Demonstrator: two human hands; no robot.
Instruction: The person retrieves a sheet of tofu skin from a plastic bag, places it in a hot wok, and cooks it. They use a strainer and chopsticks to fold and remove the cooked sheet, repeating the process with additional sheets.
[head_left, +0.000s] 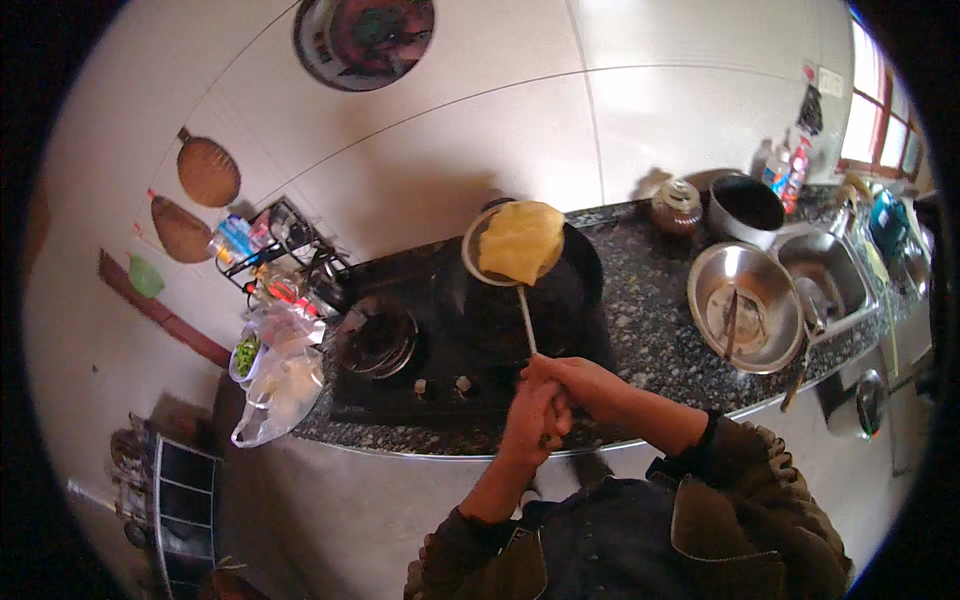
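Observation:
My left hand (534, 424) and my right hand (586, 382) are both wrapped around the handle of a round long-handled strainer (471, 259). The right hand grips a little farther up, close against the left. A flat, yellow, sheet-like piece of food (523, 238) lies on the strainer and hangs over part of its rim. The strainer is above a large dark wok (583, 262) on the black gas hob (450, 352). The food and strainer hide part of the wok, and its contents are too dark to make out.
Left of the wok is a second burner (377, 336). Plastic bags (281, 394), a bowl of chopped greens (245, 355) and a condiment rack (289, 240) stand beyond it. To the right are a glass jar (676, 208), a pot (746, 210), a steel basin (780, 326) and a sink (840, 274).

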